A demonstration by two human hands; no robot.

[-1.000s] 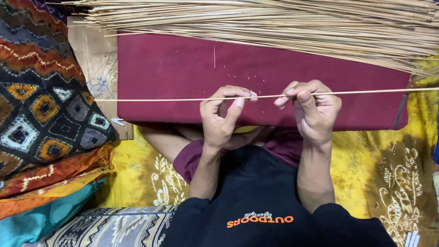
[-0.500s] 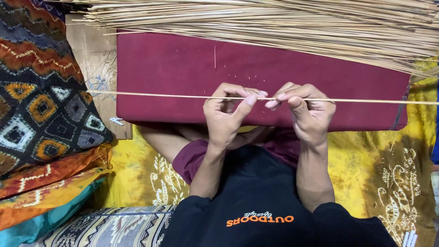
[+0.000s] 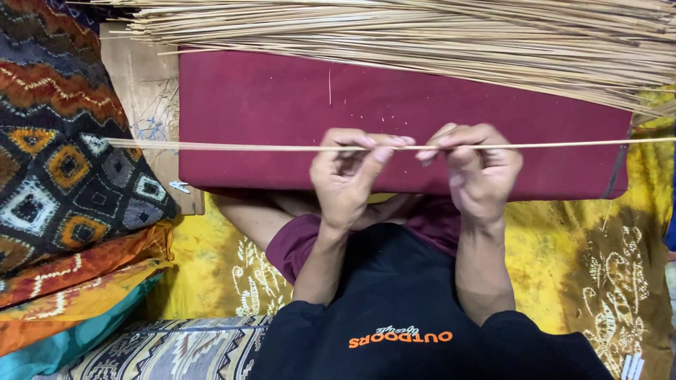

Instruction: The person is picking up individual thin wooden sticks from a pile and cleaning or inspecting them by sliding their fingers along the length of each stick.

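Note:
A long thin pale stick (image 3: 232, 146) runs level across the view, from the patterned cloth at the left to the right edge. My left hand (image 3: 350, 176) pinches it between thumb and fingers near its middle. My right hand (image 3: 477, 169) pinches it just to the right, the two sets of fingertips almost touching. Both hands hover over a dark red cushion (image 3: 267, 112) that lies across my lap.
A thick bundle of like sticks (image 3: 422, 32) lies along the cushion's far side. Folded patterned cloths (image 3: 63, 176) are stacked at the left, over a wooden board (image 3: 144, 91). Yellow printed fabric (image 3: 591, 253) covers the floor around my legs.
My hands have drawn closer together along the stick, and the stick has slid to the right, its left end now over the patterned cloth's edge.

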